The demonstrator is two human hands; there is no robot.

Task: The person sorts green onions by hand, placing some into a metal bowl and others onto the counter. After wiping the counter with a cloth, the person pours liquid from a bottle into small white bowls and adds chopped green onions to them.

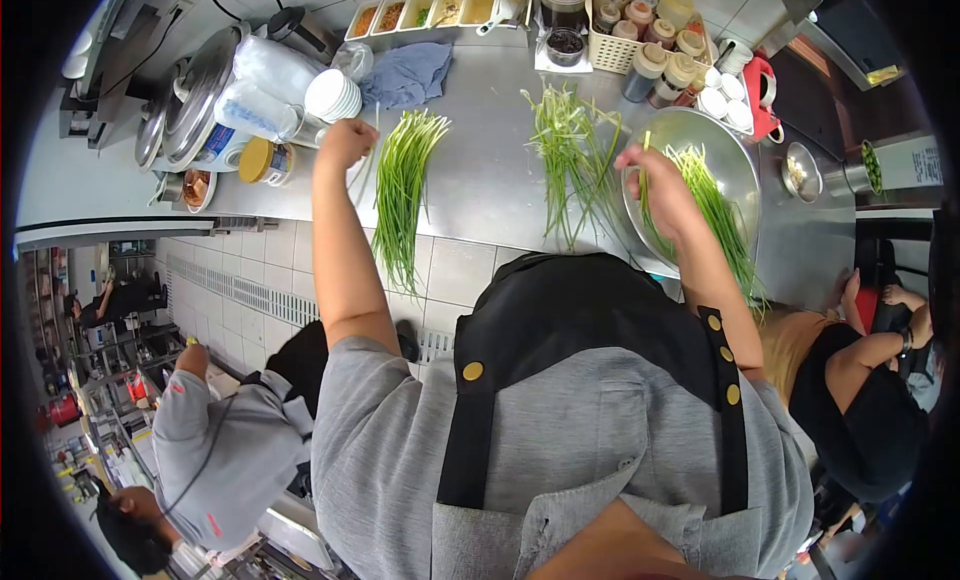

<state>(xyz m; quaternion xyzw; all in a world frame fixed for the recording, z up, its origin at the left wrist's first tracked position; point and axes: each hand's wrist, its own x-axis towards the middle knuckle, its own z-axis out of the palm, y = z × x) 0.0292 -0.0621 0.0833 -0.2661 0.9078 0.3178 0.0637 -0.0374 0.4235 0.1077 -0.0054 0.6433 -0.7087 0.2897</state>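
My left hand is closed in a pinch at the left of the steel counter, with a thin pale stalk showing at its fingertips. Just right of it lies a neat bunch of chives, tips hanging over the front edge. A looser, tangled heap of chives with whitish ends spreads across the middle. My right hand is over the near left side of a large steel bowl, its fingers closed on a few chive stalks. More chives lean in the bowl, their tips over its rim.
Sauce bottles in a basket, a row of condiment trays and a blue cloth line the back. Stacked white cups and a yellow-lidded jar stand left. A co-worker is behind left; other people are at right.
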